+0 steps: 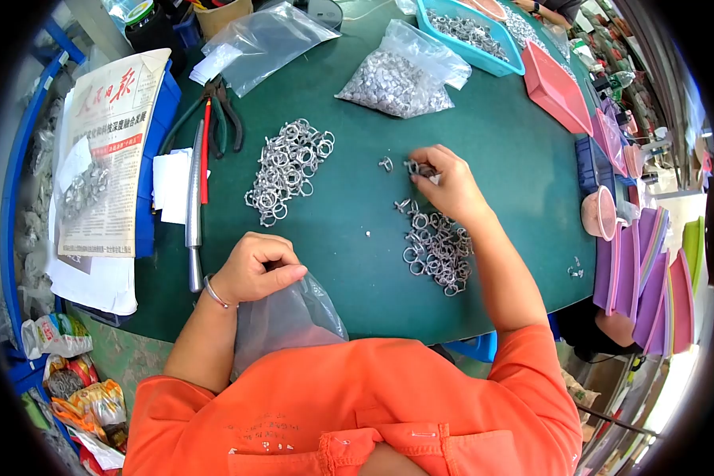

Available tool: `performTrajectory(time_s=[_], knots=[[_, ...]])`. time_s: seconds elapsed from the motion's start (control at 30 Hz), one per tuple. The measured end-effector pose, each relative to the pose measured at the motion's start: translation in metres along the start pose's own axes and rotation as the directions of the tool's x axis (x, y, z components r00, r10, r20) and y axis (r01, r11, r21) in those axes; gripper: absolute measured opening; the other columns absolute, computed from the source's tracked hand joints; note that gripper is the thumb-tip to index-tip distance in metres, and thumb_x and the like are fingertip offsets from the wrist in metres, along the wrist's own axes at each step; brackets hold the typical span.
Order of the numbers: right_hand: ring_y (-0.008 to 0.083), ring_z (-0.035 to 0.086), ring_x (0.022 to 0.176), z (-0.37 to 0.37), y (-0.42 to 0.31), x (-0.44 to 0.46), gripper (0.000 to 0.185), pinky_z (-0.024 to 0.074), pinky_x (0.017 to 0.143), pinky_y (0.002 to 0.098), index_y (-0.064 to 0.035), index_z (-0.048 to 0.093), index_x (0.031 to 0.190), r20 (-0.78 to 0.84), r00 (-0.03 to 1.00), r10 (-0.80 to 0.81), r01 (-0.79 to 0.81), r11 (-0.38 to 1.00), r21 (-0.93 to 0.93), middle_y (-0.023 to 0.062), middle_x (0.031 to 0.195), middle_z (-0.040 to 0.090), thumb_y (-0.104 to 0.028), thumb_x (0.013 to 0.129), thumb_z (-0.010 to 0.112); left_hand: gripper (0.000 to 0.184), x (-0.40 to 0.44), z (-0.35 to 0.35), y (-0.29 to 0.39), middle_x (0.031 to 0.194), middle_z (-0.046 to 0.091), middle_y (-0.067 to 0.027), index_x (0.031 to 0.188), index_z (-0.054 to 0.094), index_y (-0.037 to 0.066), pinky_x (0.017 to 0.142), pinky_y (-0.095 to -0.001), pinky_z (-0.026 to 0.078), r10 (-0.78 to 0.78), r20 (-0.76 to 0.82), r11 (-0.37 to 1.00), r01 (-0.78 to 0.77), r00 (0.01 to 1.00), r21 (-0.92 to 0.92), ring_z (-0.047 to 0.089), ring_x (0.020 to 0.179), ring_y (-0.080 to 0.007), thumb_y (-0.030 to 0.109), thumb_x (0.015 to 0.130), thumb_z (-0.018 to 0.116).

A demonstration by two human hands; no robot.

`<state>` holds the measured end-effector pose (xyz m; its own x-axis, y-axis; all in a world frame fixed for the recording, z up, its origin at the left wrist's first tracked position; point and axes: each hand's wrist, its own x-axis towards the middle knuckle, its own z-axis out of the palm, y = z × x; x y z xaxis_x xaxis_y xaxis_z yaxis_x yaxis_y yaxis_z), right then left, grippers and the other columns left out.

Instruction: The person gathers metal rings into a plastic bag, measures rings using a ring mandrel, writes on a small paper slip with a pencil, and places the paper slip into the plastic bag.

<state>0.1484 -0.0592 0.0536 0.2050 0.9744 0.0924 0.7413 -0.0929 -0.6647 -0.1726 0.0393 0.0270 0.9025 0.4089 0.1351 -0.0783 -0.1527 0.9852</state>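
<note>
My left hand (258,268) is closed on the rim of a clear plastic bag (289,321) at the table's front edge. Out over the table, my right hand (444,181) pinches a few small metal rings (420,168), partly hidden by its fingers. One loose ring (385,163) lies just left of those fingertips. Below the right hand is a pile of silver rings (439,250), and a second ring pile (287,169) lies farther left. A tiny pale bit (367,234) rests between the piles.
Pliers (226,119), a red-handled tool (205,151) and a metal rod (194,214) lie left, beside a newspaper (107,159). A filled bag (397,82), blue tray (484,55) and pink tray (555,91) stand at the back. Another person's arm shows top right.
</note>
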Motion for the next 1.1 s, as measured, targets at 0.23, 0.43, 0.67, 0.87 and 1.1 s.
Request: performTrajectory(time_s=[0.23,0.43,0.67,0.87,1.1], knots=[[0.0361,0.048,0.116,-0.003,-0.031,-0.062,0.057,0.0405,0.098,0.0459,-0.0068,0.055,0.127,0.270,0.914,-0.303,0.364,0.907,-0.213,0.0176,0.130,0.050,-0.027,0.077,0.073,0.014,0.000,0.000,0.000,0.059,0.056,-0.0021,0.068,0.064,0.000,0.047,-0.0240,0.036,-0.027,0.011,1.000,0.027,1.000,0.013,0.048,0.052,-0.0082,0.006,0.080,0.069],[0.0273,0.053,0.091,0.017,-0.018,-0.085,0.035,0.0449,0.075,0.0389,-0.0091,0.063,0.101,0.103,0.937,-0.333,0.348,0.883,-0.314,0.0077,0.103,0.057,-0.029,0.074,0.075,0.014,0.002,-0.003,0.013,0.063,0.059,-0.0049,0.067,0.061,-0.001,0.049,-0.0242,0.037,0.124,-0.239,0.984,-0.088,0.963,0.155,0.050,0.053,-0.0102,0.001,0.081,0.064],[0.0282,0.057,0.068,0.026,-0.014,-0.079,0.018,0.0480,0.060,0.0389,-0.0069,0.062,0.080,-0.021,0.917,-0.397,0.373,0.877,-0.304,0.0086,0.080,0.056,-0.019,0.074,0.074,0.058,0.033,-0.010,0.075,0.094,0.057,-0.0078,0.086,0.065,0.004,0.075,-0.0328,0.046,0.283,0.175,0.887,-0.327,0.943,0.325,0.056,0.087,-0.0223,0.043,0.049,0.088],[0.0113,0.052,0.054,0.012,-0.027,-0.058,0.020,0.0413,0.048,0.0263,-0.0023,0.063,0.078,-0.211,0.850,0.483,-0.170,0.630,0.758,0.0021,0.065,0.057,-0.020,0.084,0.069,0.031,0.052,0.016,0.074,0.115,0.057,-0.0123,0.088,0.060,0.006,0.091,-0.0379,0.043,0.019,0.384,0.882,-0.196,0.923,0.428,0.053,0.108,-0.0300,0.005,0.062,0.078],[0.0113,0.049,0.049,-0.007,-0.092,-0.050,0.025,0.0378,0.039,0.0262,-0.0024,0.059,0.083,0.106,0.873,0.476,-0.037,-0.153,0.988,0.0053,0.069,0.055,-0.026,0.088,0.063,0.032,0.074,0.048,0.080,0.119,0.055,-0.0161,0.089,0.060,0.007,0.093,-0.0395,0.043,0.073,0.470,0.836,-0.311,0.880,0.453,0.051,0.111,-0.0350,0.006,0.063,0.078]])
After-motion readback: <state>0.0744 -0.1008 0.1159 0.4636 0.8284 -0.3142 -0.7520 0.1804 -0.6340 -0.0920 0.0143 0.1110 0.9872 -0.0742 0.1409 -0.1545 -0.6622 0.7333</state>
